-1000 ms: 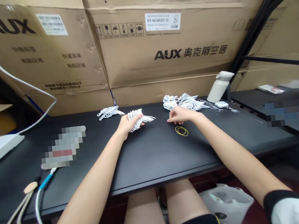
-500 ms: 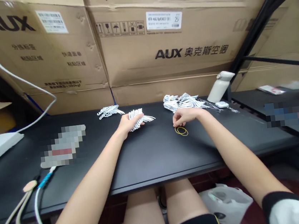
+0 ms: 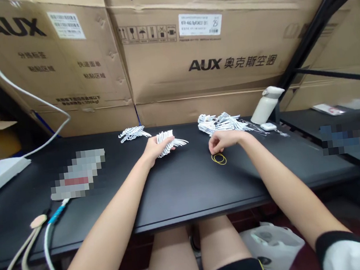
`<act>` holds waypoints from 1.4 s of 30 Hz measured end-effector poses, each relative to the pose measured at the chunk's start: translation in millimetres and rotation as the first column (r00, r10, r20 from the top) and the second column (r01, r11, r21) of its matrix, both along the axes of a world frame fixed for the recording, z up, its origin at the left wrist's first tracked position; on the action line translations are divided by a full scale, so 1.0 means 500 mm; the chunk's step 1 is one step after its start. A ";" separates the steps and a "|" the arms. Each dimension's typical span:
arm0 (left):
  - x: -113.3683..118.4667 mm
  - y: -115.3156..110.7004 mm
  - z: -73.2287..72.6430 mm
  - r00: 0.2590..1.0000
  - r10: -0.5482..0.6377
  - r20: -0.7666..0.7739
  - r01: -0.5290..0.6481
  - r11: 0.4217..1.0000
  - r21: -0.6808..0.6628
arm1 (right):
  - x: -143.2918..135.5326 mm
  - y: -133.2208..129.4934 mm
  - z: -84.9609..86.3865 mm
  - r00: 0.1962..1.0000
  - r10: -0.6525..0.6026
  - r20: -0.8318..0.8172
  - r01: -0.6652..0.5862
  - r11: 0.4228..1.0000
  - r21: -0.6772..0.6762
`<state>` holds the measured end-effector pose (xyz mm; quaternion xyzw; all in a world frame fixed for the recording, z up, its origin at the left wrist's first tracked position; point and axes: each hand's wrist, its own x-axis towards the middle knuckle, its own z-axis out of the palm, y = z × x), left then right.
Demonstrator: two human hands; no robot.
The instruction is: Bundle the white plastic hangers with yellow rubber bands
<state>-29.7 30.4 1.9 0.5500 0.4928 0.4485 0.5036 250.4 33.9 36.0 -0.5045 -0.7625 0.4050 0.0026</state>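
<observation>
My left hand (image 3: pixel 154 150) is closed round a bundle of white hooks (image 3: pixel 165 143), whose thin ends point right. At the right, my right hand (image 3: pixel 221 141) is pinched at the edge of a looped yellow rubber band (image 3: pixel 219 159) on the black table (image 3: pixel 186 186); the fingertips hide where they meet it. Behind my left hand lies a small pile of white hooks (image 3: pixel 132 133). A larger white pile (image 3: pixel 219 123) sits behind my right hand.
A white bottle (image 3: pixel 266 105) and a small white case (image 3: pixel 268 127) stand at the back right. Cardboard boxes (image 3: pixel 206 78) line the back. Left are a blurred flat object (image 3: pixel 79 174), a cable (image 3: pixel 47 249) and a white power strip (image 3: pixel 1 175).
Both hands keep nearly the same place and hold. The whole view has shifted slightly, with things appearing a little farther right.
</observation>
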 end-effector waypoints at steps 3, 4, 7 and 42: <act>0.000 0.000 0.001 1.000 0.000 -0.001 0.000 1.000 0.005 | 0.000 0.000 0.001 1.000 0.006 -0.006 -0.006 1.000 -0.009; 0.000 0.000 0.001 1.000 0.000 -0.003 0.000 1.000 0.004 | 0.000 0.000 0.001 1.000 0.013 -0.008 -0.013 1.000 -0.014; 0.000 0.000 0.001 1.000 0.000 -0.008 0.000 1.000 -0.001 | 0.002 0.001 0.001 0.999 0.044 0.000 -0.044 0.999 -0.017; -0.002 0.006 -0.005 1.000 -0.012 -0.006 0.012 1.000 -0.019 | -0.049 0.001 -0.024 0.870 -0.167 -0.464 0.421 0.741 0.522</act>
